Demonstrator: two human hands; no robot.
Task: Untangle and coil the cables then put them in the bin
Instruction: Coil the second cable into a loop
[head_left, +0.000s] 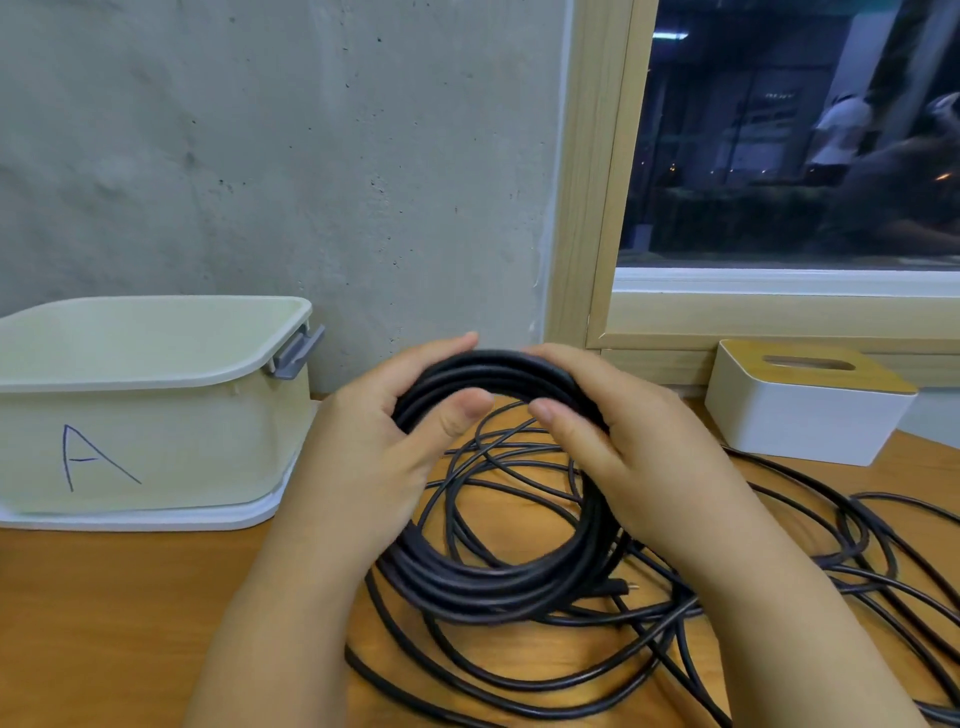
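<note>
A round coil of black cable (498, 577) is held up in front of me over the wooden table. My left hand (384, 441) grips its upper left side, thumb inside the loop. My right hand (634, 447) grips the upper right side the same way. The coil's plug end (626, 586) sticks out at the lower right. Loose black cables (810, 525) lie tangled on the table under and to the right of the coil. The cream bin (156, 374), marked with a letter A, stands at the left with nothing visible inside.
A white tissue box with a wooden top (810, 405) stands at the right by the window frame. A concrete wall rises right behind the bin. The bin rests on a white lid or tray (156, 519). Bare wooden table (130, 623) shows at the front left.
</note>
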